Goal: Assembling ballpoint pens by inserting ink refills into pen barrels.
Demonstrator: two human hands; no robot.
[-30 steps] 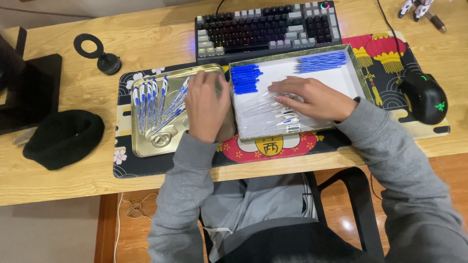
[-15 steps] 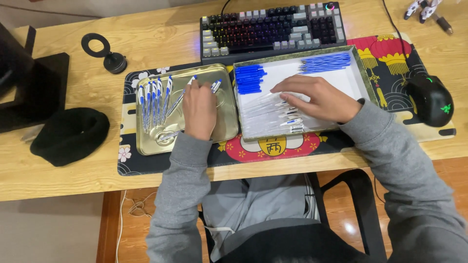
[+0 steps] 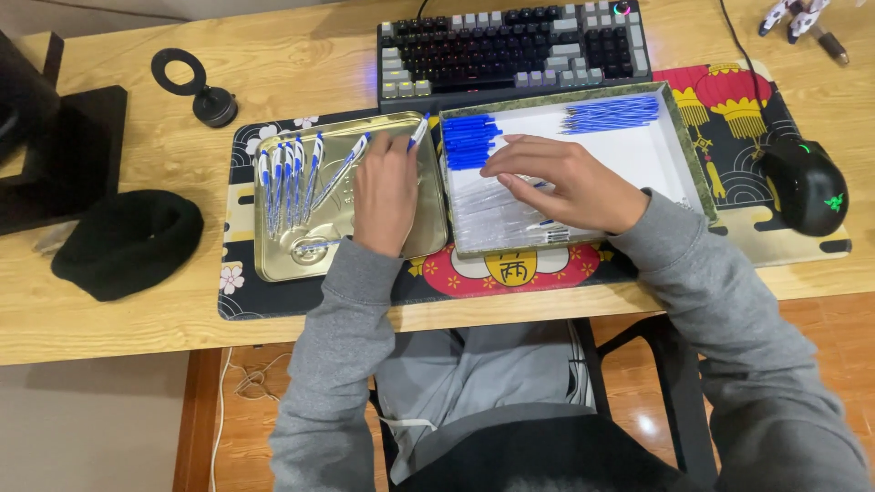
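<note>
Over gold metal tray (image 3: 273, 264), left hand (image 3: 386, 196)

The gold tray (image 3: 273, 264) is shiny metal with a glossy, embossed floor. Just right of it, the white tray (image 3: 670, 159) looks like matt card with a patterned rim. The pens (image 3: 287, 178) lying in the gold tray are smooth white and blue plastic, as are the blue caps (image 3: 469, 141) and clear barrels (image 3: 488, 214) in the white tray. Under both, the desk mat (image 3: 241, 292) is printed cloth on a pale, grained wooden desk (image 3: 109, 328). Left of the gold tray lies a soft black knit beanie (image 3: 128, 241).
</note>
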